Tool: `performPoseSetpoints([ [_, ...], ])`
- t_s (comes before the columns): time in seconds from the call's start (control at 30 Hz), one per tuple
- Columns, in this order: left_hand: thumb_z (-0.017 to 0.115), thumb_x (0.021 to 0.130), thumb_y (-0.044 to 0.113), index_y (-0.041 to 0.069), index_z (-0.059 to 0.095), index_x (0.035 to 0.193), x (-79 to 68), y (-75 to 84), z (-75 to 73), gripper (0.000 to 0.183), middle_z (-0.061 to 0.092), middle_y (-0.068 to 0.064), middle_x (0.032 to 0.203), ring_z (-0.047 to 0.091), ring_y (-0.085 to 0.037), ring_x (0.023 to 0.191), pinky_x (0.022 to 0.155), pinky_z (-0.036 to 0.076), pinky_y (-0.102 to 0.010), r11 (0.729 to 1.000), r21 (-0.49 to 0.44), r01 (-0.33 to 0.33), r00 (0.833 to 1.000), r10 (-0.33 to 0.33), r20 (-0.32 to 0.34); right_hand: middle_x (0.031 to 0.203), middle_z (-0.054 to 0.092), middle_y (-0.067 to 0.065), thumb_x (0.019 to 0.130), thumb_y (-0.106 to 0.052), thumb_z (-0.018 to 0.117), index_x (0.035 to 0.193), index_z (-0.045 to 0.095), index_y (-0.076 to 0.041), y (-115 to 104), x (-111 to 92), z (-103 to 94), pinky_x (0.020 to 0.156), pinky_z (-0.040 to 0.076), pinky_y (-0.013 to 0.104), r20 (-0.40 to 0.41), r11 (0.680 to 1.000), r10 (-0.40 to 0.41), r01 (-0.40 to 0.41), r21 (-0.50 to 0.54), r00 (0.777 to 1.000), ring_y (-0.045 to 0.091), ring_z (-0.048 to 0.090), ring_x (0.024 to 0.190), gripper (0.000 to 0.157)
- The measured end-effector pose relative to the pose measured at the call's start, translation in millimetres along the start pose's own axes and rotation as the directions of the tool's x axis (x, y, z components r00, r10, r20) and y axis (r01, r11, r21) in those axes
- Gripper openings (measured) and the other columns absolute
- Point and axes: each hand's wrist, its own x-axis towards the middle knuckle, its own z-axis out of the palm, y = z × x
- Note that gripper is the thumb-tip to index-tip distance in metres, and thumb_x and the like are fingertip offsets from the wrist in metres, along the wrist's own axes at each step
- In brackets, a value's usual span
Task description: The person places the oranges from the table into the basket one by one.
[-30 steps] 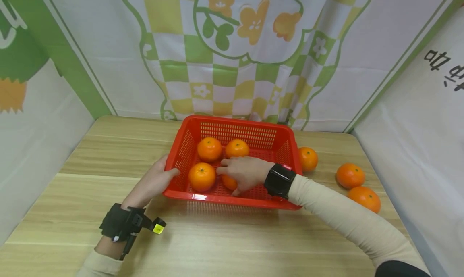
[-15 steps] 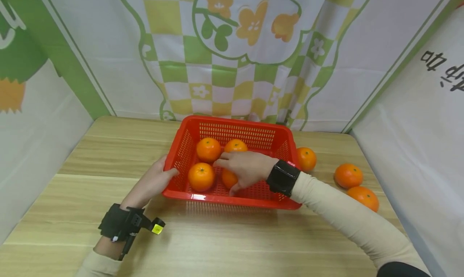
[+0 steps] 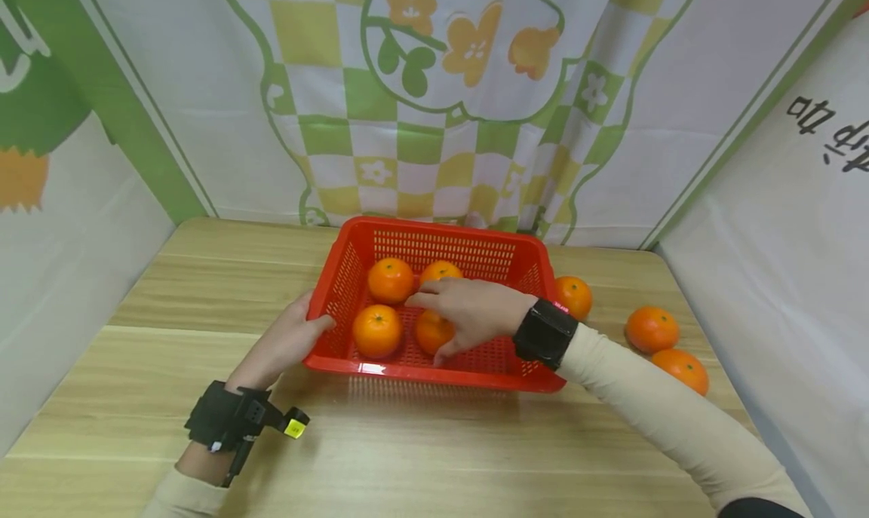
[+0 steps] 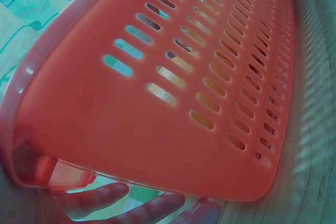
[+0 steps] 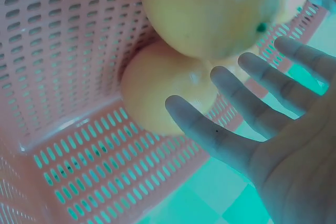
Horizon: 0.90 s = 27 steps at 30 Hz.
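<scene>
A red plastic basket (image 3: 434, 378) with slotted walls stands on the table and has several oranges inside. My left hand (image 3: 296, 333) grips its left end, thumb over the rim; the left wrist view shows the fingers (image 4: 152, 209) along the outside of the basket (image 4: 94, 114). Inside the basket, my right hand (image 3: 478, 311) hovers over the front middle orange (image 3: 432, 332), partly covering it. Its fingers (image 5: 215, 135) are spread and fairly straight in the right wrist view, holding nothing. Close by lie the front left orange (image 3: 377, 331), back left orange (image 3: 391, 280) and back middle orange (image 3: 440, 271).
Outside the basket, an orange (image 3: 573, 298) lies right against its right side. Farther right sit two more oranges, one (image 3: 652, 329) behind the other (image 3: 682, 371). A patterned curtain (image 3: 434, 156) hangs behind the wooden table (image 3: 421, 450), with white side panels left and right.
My right hand has eased off the front middle orange and shifted slightly to the right, uncovering more of it. The left hand and the basket stay where they were.
</scene>
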Motion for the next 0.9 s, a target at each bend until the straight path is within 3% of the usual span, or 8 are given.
performPoseSetpoints([
  [0.17,0.046,0.106,0.017,0.008,0.030,0.162,0.0,-0.4,-0.4,0.058,0.066,-0.024,0.137,0.075,-0.026,0.098,0.087,0.063,-0.038,1.000,-0.008,-0.002,1.000,0.003,0.006,0.152,0.052,0.005,0.080,-0.062,0.083,0.158,0.045,-0.021,4,-12,-10.0,0.116,0.049,0.040,-0.031,0.999,0.028,-0.027,0.031,0.999,0.021,0.056,0.132,0.097],
  [0.37,0.046,0.106,0.017,0.009,0.029,0.162,0.9,-0.2,0.4,0.059,0.064,-0.024,0.140,0.074,-0.027,0.100,0.088,0.063,-0.038,1.000,-0.002,0.013,1.000,-0.013,0.001,0.159,0.048,0.008,0.080,-0.063,0.082,0.159,0.044,-0.022,10,-30,-22.5,0.121,0.045,0.047,-0.069,0.995,0.085,-0.081,0.061,0.994,0.028,0.052,0.143,0.097],
  [0.6,0.047,0.106,0.018,0.009,0.029,0.163,0.8,0.7,0.9,0.060,0.062,-0.023,0.143,0.073,-0.028,0.103,0.090,0.063,-0.039,1.000,-0.004,0.020,1.000,-0.020,0.001,0.163,0.044,0.011,0.080,-0.067,0.081,0.159,0.044,-0.023,16,-50,-33.1,0.121,0.044,0.052,-0.122,0.986,0.163,-0.155,0.066,0.979,0.032,0.047,0.149,0.098],
  [0.9,0.046,0.106,0.016,0.007,0.030,0.161,1.3,-0.2,0.8,0.058,0.063,-0.025,0.141,0.074,-0.029,0.103,0.089,0.063,-0.040,1.000,-0.011,0.003,1.000,-0.003,0.006,0.156,0.051,0.009,0.080,-0.063,0.083,0.155,0.048,-0.018,27,-67,-34.3,0.114,0.051,0.047,-0.197,0.987,0.146,-0.129,0.097,0.969,0.029,0.051,0.142,0.094],
])
